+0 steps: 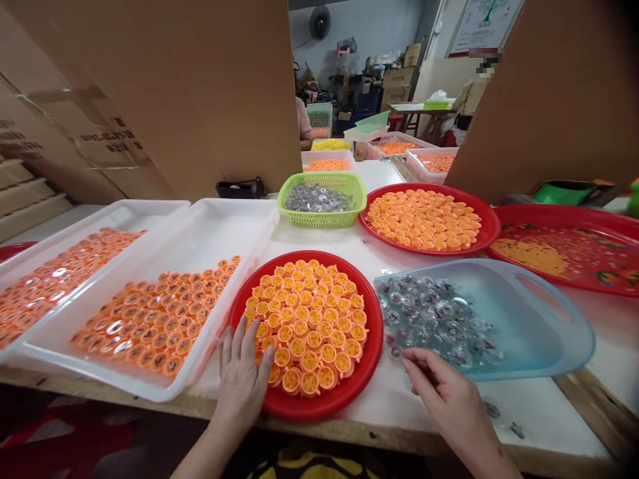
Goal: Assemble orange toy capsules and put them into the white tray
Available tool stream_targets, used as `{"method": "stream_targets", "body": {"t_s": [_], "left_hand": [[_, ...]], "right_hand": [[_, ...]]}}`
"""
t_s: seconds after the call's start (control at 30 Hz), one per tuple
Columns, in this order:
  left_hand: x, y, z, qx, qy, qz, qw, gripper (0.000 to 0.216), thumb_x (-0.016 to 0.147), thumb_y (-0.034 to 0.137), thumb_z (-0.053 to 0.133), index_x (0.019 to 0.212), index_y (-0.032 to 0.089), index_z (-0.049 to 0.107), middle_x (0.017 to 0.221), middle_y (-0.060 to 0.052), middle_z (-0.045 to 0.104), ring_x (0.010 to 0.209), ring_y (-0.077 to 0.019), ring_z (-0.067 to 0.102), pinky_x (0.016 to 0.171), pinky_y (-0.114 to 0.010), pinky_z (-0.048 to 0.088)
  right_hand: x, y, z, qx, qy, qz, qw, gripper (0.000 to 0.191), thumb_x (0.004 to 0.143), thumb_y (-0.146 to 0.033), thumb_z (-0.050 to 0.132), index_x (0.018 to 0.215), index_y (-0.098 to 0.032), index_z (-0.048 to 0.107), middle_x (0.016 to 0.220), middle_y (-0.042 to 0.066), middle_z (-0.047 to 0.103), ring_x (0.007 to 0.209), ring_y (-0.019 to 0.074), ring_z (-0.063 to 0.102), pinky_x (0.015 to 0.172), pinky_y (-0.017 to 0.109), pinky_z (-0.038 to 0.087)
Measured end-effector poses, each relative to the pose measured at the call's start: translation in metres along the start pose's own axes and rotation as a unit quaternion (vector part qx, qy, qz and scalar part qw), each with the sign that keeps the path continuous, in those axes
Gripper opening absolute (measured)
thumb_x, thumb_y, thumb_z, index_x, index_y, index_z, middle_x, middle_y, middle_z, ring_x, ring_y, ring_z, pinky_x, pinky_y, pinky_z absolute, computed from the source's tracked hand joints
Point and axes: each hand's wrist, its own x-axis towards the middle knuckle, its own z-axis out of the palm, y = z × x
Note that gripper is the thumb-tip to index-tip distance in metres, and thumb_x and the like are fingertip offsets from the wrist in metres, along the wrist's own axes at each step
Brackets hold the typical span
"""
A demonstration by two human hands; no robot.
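In front of me a round red tray (322, 409) holds several small orange cup-shaped plastic parts (309, 332) with yellow insides. My left hand (242, 366) lies over its left edge, fingers spread and touching the orange parts. My right hand (446, 396) is closed in a pinch at the tray's right side. A small clear plastic disc (396, 351) with a dark print shows at its fingertips. Just beyond is a translucent blue tray (534, 332) with a pile of similar clear discs (439, 319). A few loose clear pieces (492, 409) lie near my right wrist.
White trays (170, 386) of orange printed pieces stand left. Behind are a green basket (322, 218) of clear pieces and a red tray (492, 229) of orange parts. A patterned red tray (599, 249) sits right. Cardboard panels (200, 86) flank the table; a person's arm (303, 123) shows beyond.
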Motion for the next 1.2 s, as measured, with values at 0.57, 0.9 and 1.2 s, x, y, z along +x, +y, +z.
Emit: {"method": "stream_targets", "body": {"t_s": [0.57, 0.9, 1.2], "left_hand": [[0.068, 0.026, -0.019, -0.025, -0.064, 0.175, 0.982, 0.028, 0.087, 0.036, 0.053, 0.108, 0.020, 0.063, 0.103, -0.009, 0.060, 0.100, -0.0252, 0.052, 0.089, -0.044, 0.042], [0.066, 0.088, -0.004, -0.084, -0.199, 0.228, 0.949, 0.023, 0.080, 0.025, 0.059, 0.102, 0.020, 0.064, 0.093, -0.008, 0.060, 0.086, -0.0234, 0.049, 0.076, -0.040, 0.042], [0.081, 0.039, -0.036, -0.093, -0.222, 0.180, 0.954, 0.013, 0.083, 0.018, 0.052, 0.085, 0.020, 0.065, 0.083, -0.003, 0.063, 0.081, -0.0187, 0.054, 0.075, -0.034, 0.044]], "right_hand": [[0.010, 0.006, 0.034, -0.325, -0.021, -0.155, 0.932, 0.024, 0.091, -0.027, 0.041, 0.110, -0.019, 0.054, 0.089, 0.006, 0.059, 0.064, 0.0172, 0.062, 0.044, 0.024, 0.042], [-0.002, -0.009, 0.024, -0.246, -0.073, -0.124, 0.959, 0.026, 0.092, -0.027, 0.033, 0.075, -0.022, 0.051, 0.079, 0.004, 0.054, 0.063, 0.0159, 0.058, 0.054, 0.026, 0.045], [-0.005, -0.002, 0.013, -0.040, -0.072, -0.011, 0.997, 0.031, 0.083, -0.036, 0.045, 0.108, -0.023, 0.058, 0.093, 0.007, 0.070, 0.080, 0.0229, 0.067, 0.072, 0.033, 0.053]]}}
